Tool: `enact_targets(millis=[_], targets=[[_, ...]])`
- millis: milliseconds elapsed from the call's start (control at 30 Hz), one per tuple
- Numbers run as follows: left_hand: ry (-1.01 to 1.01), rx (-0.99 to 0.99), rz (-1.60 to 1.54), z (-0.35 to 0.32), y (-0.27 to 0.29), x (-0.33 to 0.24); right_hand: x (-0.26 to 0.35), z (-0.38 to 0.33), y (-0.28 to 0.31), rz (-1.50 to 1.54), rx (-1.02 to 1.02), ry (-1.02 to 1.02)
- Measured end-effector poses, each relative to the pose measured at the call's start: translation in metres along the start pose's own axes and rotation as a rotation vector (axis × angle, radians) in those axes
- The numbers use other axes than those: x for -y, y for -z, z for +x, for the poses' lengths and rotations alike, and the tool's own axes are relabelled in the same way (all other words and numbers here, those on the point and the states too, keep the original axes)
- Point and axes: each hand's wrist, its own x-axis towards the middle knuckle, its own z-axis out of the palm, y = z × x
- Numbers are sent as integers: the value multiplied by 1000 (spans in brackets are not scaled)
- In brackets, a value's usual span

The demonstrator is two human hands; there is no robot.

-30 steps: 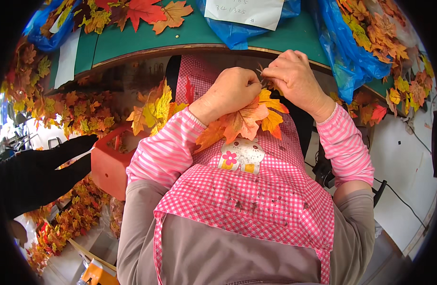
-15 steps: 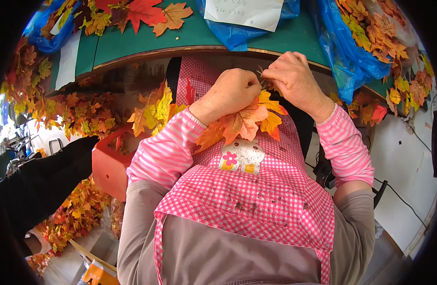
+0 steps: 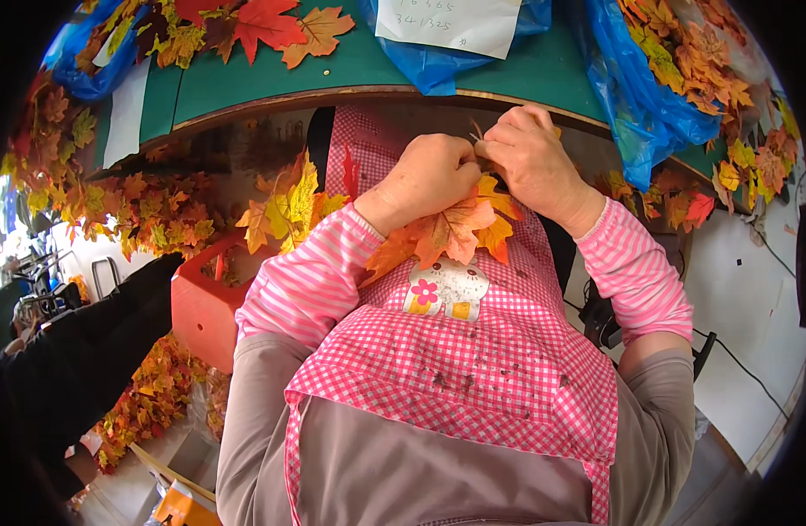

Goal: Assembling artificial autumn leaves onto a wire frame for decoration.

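An artificial maple-leaf garland (image 3: 456, 230) in orange and yellow hangs over my lap, below my hands. My left hand (image 3: 429, 175) is closed on it, back of the hand up, fingertips mostly hidden. Beside it my right hand (image 3: 534, 159) pinches with curled fingers; thin stem ends (image 3: 478, 131) stick up between the two hands. The hands nearly touch. More yellow and orange leaves (image 3: 293, 206) show left of my left forearm, over the pink checked apron (image 3: 473, 351).
Ahead is the green table (image 3: 333, 66) with its wooden edge, loose maple leaves (image 3: 271, 31), a blue plastic bag (image 3: 635, 114) and a white paper (image 3: 451, 22). A red stool (image 3: 212, 307) stands left. Leaf garlands (image 3: 149, 394) lie on the floor; a person's dark-clothed leg (image 3: 78, 351) is near.
Both hands have shifted slightly; the right one has come a little lower and closer to the left. The leaves below moved slightly with them. The dark-clothed leg at left has shifted.
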Motion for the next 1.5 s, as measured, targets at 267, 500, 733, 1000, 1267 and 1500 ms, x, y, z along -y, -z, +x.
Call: enact_targets(millis=[267,500,733,1000,1267,1500], targets=[[-41,-10,-10,1,9,0,-16,5,10,362,65,-106],[-59,1,39,-2,2,-1,-12,3,5,361,83,-90],[-51,24,-13,-11,-9,6,-6,-2,0,391,179,-135],[121,139,-134,-33,0,6,22,-19,-9,855,190,-537],[23,66,121,-40,-11,-6,13,-21,-8,945,288,-484],[-13,26,185,-44,-18,-8,15,-21,-5,828,291,-442]])
